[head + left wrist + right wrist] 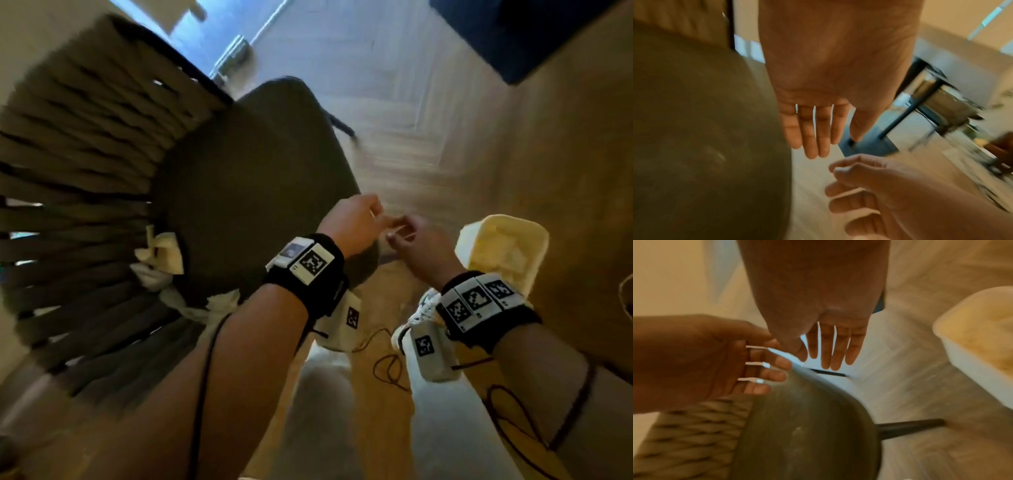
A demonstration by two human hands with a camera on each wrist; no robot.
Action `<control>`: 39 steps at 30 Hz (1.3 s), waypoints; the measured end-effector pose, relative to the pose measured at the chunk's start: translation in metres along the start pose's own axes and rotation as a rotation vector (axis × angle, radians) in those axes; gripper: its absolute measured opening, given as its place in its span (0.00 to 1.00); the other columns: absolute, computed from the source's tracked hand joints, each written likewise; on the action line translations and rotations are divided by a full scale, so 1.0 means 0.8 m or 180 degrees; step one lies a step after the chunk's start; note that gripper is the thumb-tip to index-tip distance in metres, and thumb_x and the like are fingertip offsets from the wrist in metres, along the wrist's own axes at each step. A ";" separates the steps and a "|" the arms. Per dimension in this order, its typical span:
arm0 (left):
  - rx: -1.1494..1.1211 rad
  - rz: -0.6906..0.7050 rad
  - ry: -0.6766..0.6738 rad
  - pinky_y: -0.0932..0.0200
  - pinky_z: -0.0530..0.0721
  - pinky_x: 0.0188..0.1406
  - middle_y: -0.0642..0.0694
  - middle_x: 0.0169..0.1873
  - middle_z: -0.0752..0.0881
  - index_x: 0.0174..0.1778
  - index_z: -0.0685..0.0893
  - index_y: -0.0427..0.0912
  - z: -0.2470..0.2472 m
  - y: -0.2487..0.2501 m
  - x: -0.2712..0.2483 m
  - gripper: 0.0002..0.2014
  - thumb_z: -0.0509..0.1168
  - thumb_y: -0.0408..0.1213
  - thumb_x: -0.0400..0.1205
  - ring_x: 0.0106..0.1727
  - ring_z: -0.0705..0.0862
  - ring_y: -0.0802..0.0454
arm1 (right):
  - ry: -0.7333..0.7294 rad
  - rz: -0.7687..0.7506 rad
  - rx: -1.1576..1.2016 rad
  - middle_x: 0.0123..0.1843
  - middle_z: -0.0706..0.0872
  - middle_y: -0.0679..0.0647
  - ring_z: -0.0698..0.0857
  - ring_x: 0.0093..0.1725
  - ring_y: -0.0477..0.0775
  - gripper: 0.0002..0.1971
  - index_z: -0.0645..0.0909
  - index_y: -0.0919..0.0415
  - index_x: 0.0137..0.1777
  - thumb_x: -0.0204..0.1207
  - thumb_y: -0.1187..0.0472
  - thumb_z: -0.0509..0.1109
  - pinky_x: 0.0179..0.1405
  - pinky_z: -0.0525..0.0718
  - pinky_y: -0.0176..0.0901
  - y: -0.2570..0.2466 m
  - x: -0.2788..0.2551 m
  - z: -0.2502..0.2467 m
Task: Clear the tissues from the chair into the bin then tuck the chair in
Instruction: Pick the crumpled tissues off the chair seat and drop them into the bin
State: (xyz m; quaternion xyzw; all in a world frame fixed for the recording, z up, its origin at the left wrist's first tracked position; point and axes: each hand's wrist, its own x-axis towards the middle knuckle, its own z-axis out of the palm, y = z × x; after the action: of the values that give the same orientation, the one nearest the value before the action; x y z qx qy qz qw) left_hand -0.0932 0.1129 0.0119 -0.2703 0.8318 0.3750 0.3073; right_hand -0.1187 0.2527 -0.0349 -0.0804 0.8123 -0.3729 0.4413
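both hands, left hand (352, 222) and right hand (411, 240), hang empty with fingers loose beside the bin (503, 246); crumpled tissues (164, 253) wait wedged against the chair (246, 185) back.

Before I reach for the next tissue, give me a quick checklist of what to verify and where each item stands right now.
1. Left hand free: ok, fingers straight, nothing held.
2. Right hand free: ok, fingers straight, nothing held.
3. Tissues cleared from the chair: not ok, several crumpled ones lie where seat meets woven backrest.
4. Bin within view and open: ok, on the floor beside the right hand, tissues already inside.
5. Path to tissues: ok, bare seat between hands and tissues.
6. Chair ready to tuck in: not ok, tissues remain.
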 end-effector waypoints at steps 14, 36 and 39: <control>0.0441 -0.2312 0.1220 0.36 0.69 0.70 0.31 0.76 0.64 0.78 0.62 0.40 -0.211 -0.406 -0.088 0.44 0.71 0.58 0.71 0.73 0.65 0.26 | -0.1332 -0.0410 -0.0989 0.49 0.84 0.47 0.85 0.44 0.47 0.12 0.78 0.50 0.62 0.79 0.54 0.67 0.49 0.87 0.47 -0.187 0.050 0.194; -0.0789 -0.1692 0.2177 0.42 0.79 0.61 0.38 0.63 0.80 0.66 0.73 0.40 -0.186 -0.477 -0.059 0.30 0.72 0.48 0.70 0.63 0.79 0.37 | -0.1781 -0.0259 -0.0241 0.57 0.86 0.49 0.85 0.56 0.48 0.28 0.68 0.50 0.74 0.75 0.50 0.71 0.57 0.86 0.50 -0.256 0.122 0.380; -0.1745 -0.1072 0.2032 0.53 0.82 0.54 0.46 0.55 0.84 0.64 0.78 0.42 -0.191 -0.458 -0.071 0.21 0.69 0.39 0.75 0.56 0.83 0.50 | -0.1802 0.0069 0.0448 0.68 0.79 0.50 0.81 0.63 0.50 0.36 0.61 0.49 0.78 0.73 0.51 0.74 0.61 0.83 0.51 -0.258 0.129 0.372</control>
State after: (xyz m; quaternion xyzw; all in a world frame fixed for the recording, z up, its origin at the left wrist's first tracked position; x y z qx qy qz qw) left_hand 0.1466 -0.2049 -0.0341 -0.5754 0.6993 0.4240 0.0092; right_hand 0.0095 -0.1001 -0.0622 -0.1418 0.6298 -0.3863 0.6589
